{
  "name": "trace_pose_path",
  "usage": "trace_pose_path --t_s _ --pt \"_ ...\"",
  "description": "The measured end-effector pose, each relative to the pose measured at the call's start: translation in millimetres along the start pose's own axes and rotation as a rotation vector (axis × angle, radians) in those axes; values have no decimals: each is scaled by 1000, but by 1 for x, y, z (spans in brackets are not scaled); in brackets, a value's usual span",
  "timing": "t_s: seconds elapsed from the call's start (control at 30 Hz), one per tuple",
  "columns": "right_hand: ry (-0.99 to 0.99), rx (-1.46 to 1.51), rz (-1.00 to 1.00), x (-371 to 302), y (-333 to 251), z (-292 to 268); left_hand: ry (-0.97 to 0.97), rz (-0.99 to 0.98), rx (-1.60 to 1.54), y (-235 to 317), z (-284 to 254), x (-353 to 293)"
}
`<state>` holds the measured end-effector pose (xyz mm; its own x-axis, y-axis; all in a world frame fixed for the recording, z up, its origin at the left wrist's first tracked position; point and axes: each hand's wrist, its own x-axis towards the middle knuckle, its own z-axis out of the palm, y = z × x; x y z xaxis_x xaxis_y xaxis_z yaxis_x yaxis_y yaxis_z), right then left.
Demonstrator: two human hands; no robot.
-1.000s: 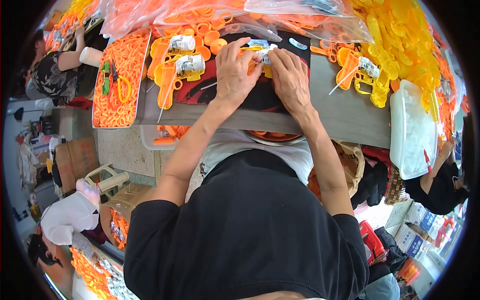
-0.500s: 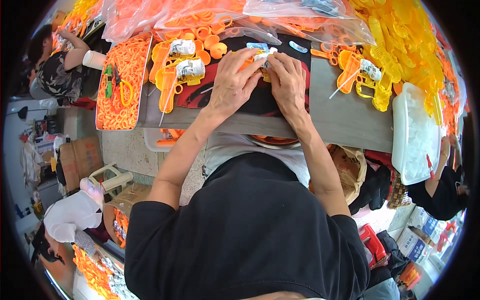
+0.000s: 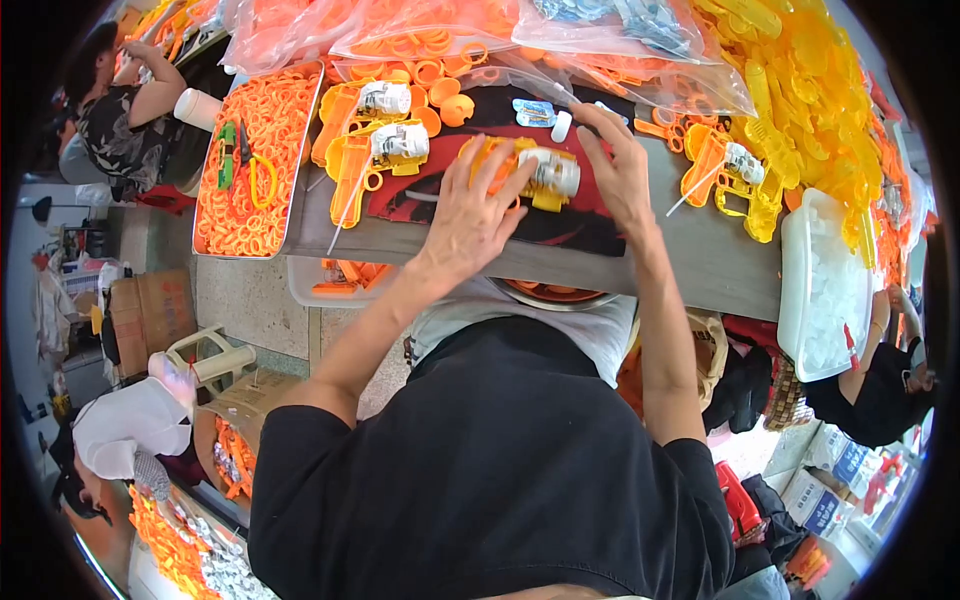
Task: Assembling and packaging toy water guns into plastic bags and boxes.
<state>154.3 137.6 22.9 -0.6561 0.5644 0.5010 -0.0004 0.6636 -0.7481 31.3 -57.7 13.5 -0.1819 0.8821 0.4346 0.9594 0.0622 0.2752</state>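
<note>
Toy water gun: orange and yellow plastic with a white labelled cylinder on it, lying across the red and black cloth at the middle of the grey worktable, being gripped from both sides.
Left hand: resting palm down on the left part of the gun, fingers spread and curling over the orange body, holding it against the cloth.
Right hand: arching over the right end of the gun, fingertips pressing at the white cylinder, thumb side hidden, so closing only partly around it.
Small white cap: standing just beyond the gun, near the right hand's fingertips, apart from them.
Blue and white packet: lying on the cloth on the far side, left of the cap.
Finished guns, left: two lying side by side left of the cloth, each carrying a white labelled cylinder, thin white tubes sticking out toward the near edge.
Finished guns, right: lying right of the cloth, beside the heap of yellow parts.
Tray of orange rings: sitting at the far left of the table, with a green tool lying on top.
White tub: standing at the right end of the table, holding pale pieces.
Clear bags: stacking along the far edge, holding orange parts.
Other people: one sitting far left in a dark patterned top, another at the right rim in black.
</note>
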Motion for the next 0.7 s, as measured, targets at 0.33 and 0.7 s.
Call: trace_pose_path --t_s 0.33,0.7 --pt "-390 -186 -500 66 30 71 167 -147 -245 3 -22 -46" --pt "-330 -588 -644 72 44 101 193 -169 -259 11 -24 -53"
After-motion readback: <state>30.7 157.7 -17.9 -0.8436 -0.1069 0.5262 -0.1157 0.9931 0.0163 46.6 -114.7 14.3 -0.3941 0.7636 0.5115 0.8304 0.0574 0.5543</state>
